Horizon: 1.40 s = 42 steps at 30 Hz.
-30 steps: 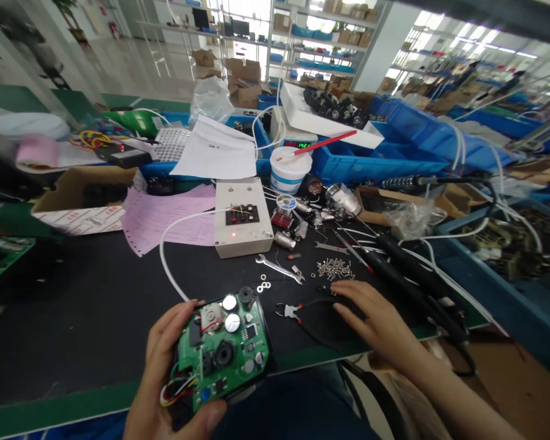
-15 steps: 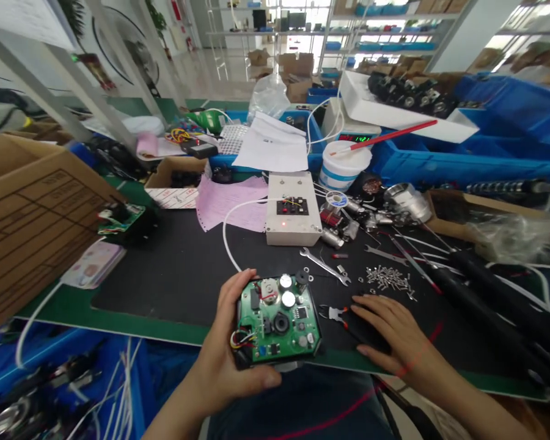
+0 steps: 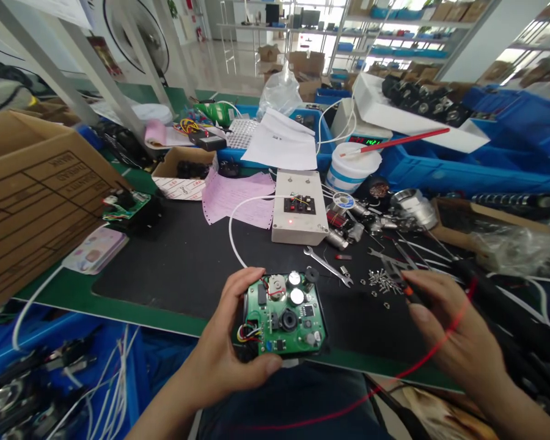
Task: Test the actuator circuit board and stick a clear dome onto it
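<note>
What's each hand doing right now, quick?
Left hand: closed on the green circuit board, gripping its side.
Right hand: closed, holding the pliers.

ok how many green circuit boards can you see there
2: one green circuit board held in the left hand, and another green board near the big cardboard box. Others may be hidden.

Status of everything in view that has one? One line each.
Left hand: closed on circuit board
Circuit board: held, component side up
Right hand: closed on pliers
Pliers: held, jaw opening unclear
Control box: red light lit
Digital display: lit, green digits
Nearer wrench: flat on mat
Screws: loose, clustered
White tub: upright
Small carton: open, black parts inside
</note>
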Each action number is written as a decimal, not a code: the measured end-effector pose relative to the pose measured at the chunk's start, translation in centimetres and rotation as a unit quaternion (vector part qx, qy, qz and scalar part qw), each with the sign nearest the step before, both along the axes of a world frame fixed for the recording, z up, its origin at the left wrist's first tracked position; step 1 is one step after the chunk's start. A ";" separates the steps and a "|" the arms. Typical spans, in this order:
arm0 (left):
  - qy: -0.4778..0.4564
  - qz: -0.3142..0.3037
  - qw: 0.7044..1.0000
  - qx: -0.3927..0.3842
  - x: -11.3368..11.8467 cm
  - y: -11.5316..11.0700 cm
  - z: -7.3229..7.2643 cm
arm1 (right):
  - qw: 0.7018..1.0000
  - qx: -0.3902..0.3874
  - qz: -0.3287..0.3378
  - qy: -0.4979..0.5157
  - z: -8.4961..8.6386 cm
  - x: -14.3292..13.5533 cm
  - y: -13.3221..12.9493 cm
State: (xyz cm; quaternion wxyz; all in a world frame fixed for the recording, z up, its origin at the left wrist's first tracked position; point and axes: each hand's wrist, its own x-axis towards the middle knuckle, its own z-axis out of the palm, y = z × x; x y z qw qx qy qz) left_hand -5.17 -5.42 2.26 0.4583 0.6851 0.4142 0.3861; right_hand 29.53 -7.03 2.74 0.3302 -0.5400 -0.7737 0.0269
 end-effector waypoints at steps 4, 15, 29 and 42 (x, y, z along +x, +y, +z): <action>0.019 0.000 1.000 -0.006 -0.2 -0.2 0.0 | 0.998 -0.025 0.051 -0.006 4.4 -2.2 1.2; 0.033 0.036 0.999 -0.021 -0.1 -0.3 -0.3 | 0.977 0.052 0.190 -0.080 11.3 -6.9 3.4; 0.028 0.042 0.999 -0.007 -0.1 -0.2 -0.9 | 0.976 0.059 0.153 -0.142 12.1 -7.8 5.0; 0.033 0.054 0.998 0.019 -0.4 -0.2 -1.5 | 0.981 0.027 0.144 -0.127 10.7 -8.2 4.7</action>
